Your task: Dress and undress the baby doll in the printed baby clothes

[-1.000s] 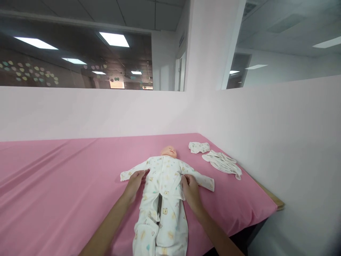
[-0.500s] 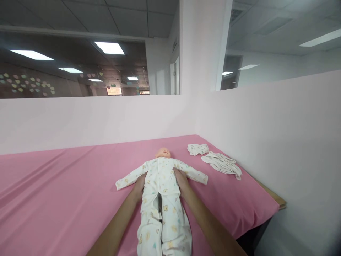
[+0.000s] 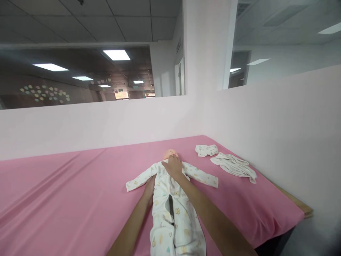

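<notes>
Pink-sheeted worktop (image 3: 80, 202), walls (image 3: 106, 122) at 12 and 3 o'clock | doll (image 3: 168, 153) centred face-up, baby outfit (image 3: 161, 202) sleeves splayed, likely for access | left hand (image 3: 149, 188) at flank, apparently steadying; grip hidden | right hand (image 3: 174, 168) part-open on collar, nothing visibly pinched | folded cloth (image 3: 206, 150), crumpled cloth (image 3: 234, 165) at 2; edge at 4; lateral room toward 9

Left hand (image 3: 150, 187) part-hidden, outfit (image 3: 185, 217) cut off

Pink sheet (image 3: 66, 192): lower frame. Patterned cloth (image 3: 206, 150): right of center, near crumpled white cloth (image 3: 234, 165). Board edge (image 3: 299, 204): lower right. Window (image 3: 87, 30): upper left; heart-shaped decals (image 3: 45, 93) visible. Second window (image 3: 282, 46): upper right.
</notes>
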`<action>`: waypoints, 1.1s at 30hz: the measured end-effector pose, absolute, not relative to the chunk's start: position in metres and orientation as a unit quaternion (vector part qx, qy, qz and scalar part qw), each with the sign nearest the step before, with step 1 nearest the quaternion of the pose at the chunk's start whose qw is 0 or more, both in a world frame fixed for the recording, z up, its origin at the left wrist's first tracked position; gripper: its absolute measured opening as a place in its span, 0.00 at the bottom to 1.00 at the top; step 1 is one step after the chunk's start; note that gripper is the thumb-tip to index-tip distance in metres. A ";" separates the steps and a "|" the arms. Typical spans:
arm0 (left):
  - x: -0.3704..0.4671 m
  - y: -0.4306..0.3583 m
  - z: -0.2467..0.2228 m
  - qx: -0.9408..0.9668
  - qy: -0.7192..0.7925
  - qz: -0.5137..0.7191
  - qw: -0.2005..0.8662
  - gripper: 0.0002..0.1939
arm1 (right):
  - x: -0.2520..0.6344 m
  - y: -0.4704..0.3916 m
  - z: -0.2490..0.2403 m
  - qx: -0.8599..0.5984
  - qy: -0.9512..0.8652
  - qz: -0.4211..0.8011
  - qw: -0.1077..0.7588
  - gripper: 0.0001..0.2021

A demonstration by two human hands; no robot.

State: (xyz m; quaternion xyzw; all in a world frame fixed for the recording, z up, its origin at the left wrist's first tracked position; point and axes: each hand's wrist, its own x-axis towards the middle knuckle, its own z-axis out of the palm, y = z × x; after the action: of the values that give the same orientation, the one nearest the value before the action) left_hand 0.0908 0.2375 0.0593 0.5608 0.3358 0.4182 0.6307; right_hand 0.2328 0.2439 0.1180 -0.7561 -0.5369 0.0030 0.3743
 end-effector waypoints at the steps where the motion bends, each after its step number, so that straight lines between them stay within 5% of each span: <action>1: 0.091 0.239 0.057 0.551 0.333 0.425 0.636 0.27 | 0.229 0.252 0.120 -0.761 -0.542 0.002 0.357 0.15; 9: 0.093 0.244 0.049 0.488 0.310 0.455 0.677 0.25 | 0.243 0.265 0.122 -0.800 -0.522 0.007 0.295 0.13; 24: 0.092 0.248 0.047 0.453 0.330 0.447 0.698 0.24 | 0.258 0.263 0.136 -0.778 -0.435 0.066 0.448 0.13; 33: 0.092 0.242 0.053 0.470 0.313 0.443 0.696 0.24 | 0.234 0.226 0.133 -0.778 -0.577 0.017 0.249 0.15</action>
State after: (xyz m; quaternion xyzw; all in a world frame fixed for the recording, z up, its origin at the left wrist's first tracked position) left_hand 0.0922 0.2417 0.0532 0.4702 0.3131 0.4426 0.6964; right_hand 0.2337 0.2259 0.1326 -0.7776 -0.5772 0.0174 0.2489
